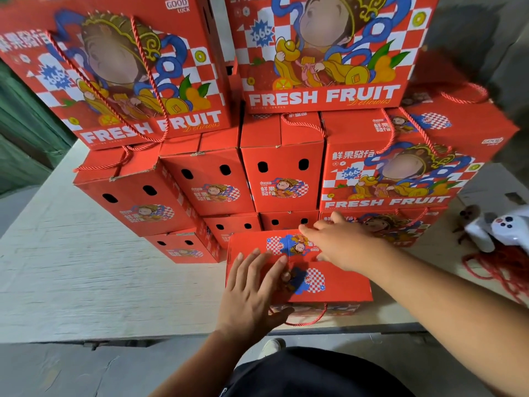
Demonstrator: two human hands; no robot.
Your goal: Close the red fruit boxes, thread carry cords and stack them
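A red fruit box (337, 285) stands at the table's front edge with its top flaps folded down. My left hand (254, 290) lies flat on the near left of the lid, fingers straight, pressing it. My right hand (340, 242) reaches over the far right of the lid with fingers extended, touching the far flap. A red carry cord (312, 319) loops down the box's front face. Behind it rises a stack of closed red boxes (283, 173), several with cords threaded.
The boxes sit on a pale wooden table (86, 267). At the right lie a white game controller (506, 227) and a heap of loose red cords (501, 267). Two large boxes (323, 53) top the stack. The grey floor (86, 368) lies below the table edge.
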